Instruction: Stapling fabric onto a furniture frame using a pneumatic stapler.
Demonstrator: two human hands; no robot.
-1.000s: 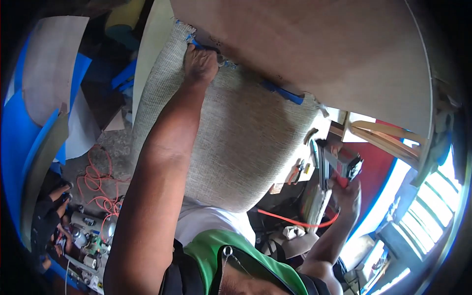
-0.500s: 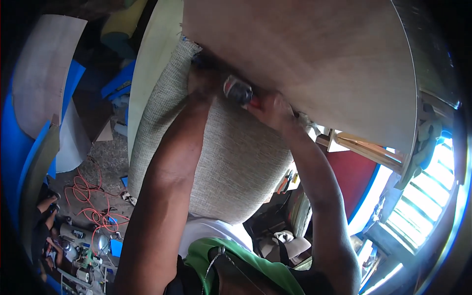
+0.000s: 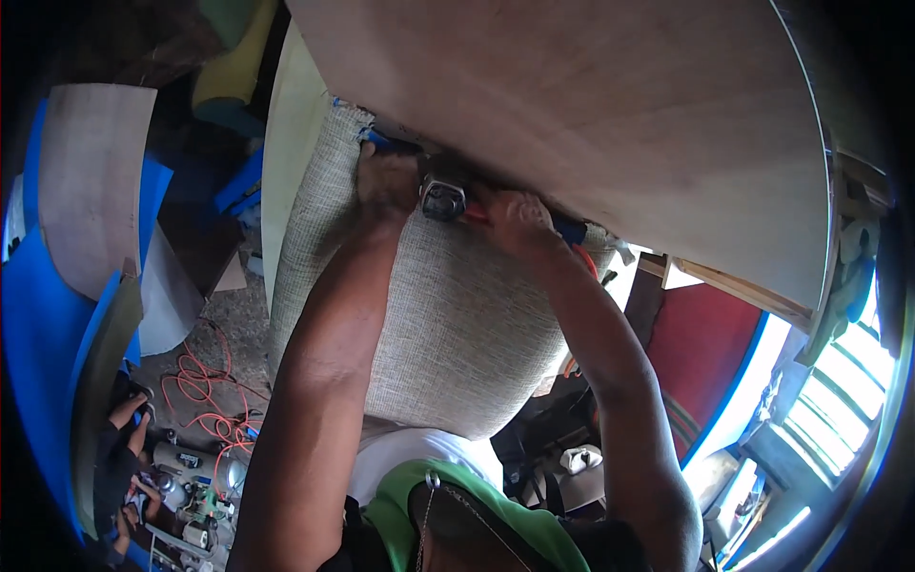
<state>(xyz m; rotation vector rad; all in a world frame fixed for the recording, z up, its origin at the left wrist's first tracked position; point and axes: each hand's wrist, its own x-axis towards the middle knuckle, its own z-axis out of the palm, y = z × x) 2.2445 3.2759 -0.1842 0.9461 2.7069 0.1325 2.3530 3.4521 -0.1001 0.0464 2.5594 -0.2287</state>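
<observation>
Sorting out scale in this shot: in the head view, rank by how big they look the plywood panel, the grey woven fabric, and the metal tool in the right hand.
1. Plywood panel, largest.
2. Grey woven fabric, somewhat smaller.
3. Metal tool, held by the right hand beside the left hand, by far the smallest.

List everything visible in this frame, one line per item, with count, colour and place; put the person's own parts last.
plywood panel: one, pale tan, upper right
woven fabric: one sheet, grey-beige, centre, under the panel edge
blue strip: one, along the fabric's top edge
staple gun: one, silver and red, at the panel edge
orange cable: one tangle, floor at lower left
foam pieces: yellow-green, upper left
red board: one, right
left hand: pressing the fabric
right hand: fingers wrapped on the staple gun
</observation>
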